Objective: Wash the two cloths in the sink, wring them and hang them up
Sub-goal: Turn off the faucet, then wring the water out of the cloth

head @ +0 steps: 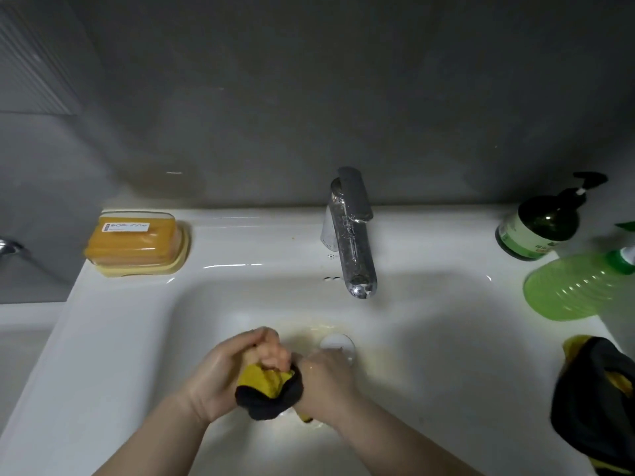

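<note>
A yellow and dark grey cloth [268,389] is bunched up low over the white sink basin [429,355]. My left hand [220,372] and my right hand [326,383] both grip it, squeezing it between them, with fingers wrapped over its top. A second yellow and dark grey cloth [591,400] lies crumpled on the sink's right rim. The chrome tap [354,242] stands behind the basin with no water running from it. The drain [338,343] sits just beyond my hands.
An orange soap in a clear-lidded yellow dish [137,243] sits on the back left ledge. A dark green pump bottle [543,225] and a light green bottle [577,286] lying on its side occupy the back right ledge. A grey wall rises behind.
</note>
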